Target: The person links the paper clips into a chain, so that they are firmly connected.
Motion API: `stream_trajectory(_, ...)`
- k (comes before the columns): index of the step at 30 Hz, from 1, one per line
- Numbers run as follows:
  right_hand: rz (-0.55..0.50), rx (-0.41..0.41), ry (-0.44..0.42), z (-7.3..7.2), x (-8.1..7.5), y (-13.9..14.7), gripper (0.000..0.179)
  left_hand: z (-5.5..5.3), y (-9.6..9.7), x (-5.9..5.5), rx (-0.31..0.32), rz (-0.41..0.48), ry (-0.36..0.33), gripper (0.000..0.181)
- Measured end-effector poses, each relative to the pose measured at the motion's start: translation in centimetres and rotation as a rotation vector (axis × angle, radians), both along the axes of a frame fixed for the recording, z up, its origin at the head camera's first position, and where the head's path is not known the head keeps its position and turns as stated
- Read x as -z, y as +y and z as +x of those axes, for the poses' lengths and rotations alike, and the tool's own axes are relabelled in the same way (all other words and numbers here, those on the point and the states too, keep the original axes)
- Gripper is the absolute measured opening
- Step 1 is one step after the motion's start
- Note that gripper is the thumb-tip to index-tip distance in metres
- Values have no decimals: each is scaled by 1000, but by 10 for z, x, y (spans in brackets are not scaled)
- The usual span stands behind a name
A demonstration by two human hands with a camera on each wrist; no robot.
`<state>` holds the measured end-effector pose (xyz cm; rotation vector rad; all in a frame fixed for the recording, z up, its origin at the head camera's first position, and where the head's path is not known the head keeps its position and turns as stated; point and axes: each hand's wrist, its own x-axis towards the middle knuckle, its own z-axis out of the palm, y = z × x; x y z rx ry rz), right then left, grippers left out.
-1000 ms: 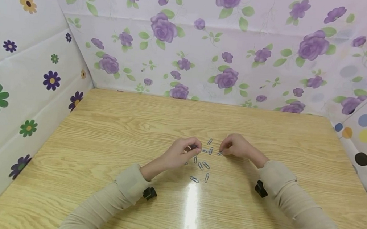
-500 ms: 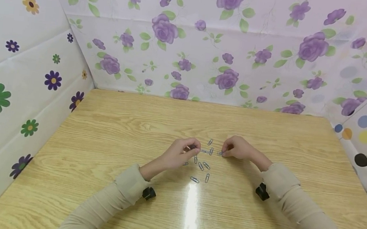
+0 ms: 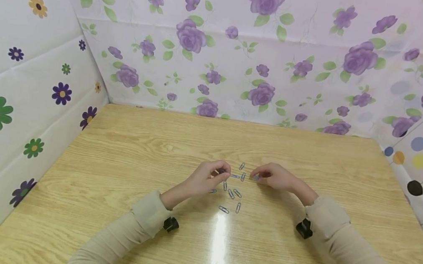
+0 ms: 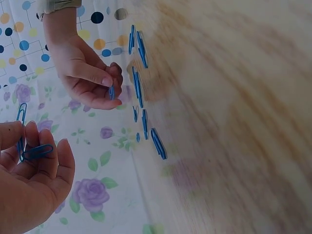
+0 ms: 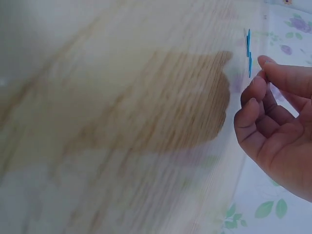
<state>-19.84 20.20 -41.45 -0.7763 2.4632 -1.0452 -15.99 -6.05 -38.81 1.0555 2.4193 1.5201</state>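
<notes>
Near the head view's centre the hands are apart: the left hand pinches two blue paperclips, seemingly linked; the right hand pinches a single paperclip. Loose paperclips lie lower-centre on the wooden table. They should prove light, springy and slick, best pinched near one rounded end.

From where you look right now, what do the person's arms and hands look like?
The long sleeves are beige and wrinkled, with wide cuffs. A small, blocky black device shows by each cuff. The left hand and right hand wear no gloves.
</notes>
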Motion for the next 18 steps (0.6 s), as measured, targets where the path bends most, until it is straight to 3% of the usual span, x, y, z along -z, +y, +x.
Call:
stream_trajectory(6,-32,94,-20,2,-2,0,20,0,0,1,1,8,2,7)
stream_trajectory(18,-112,164,-101,12,-16,-2,22,-1,-1,1,7,11,11,7)
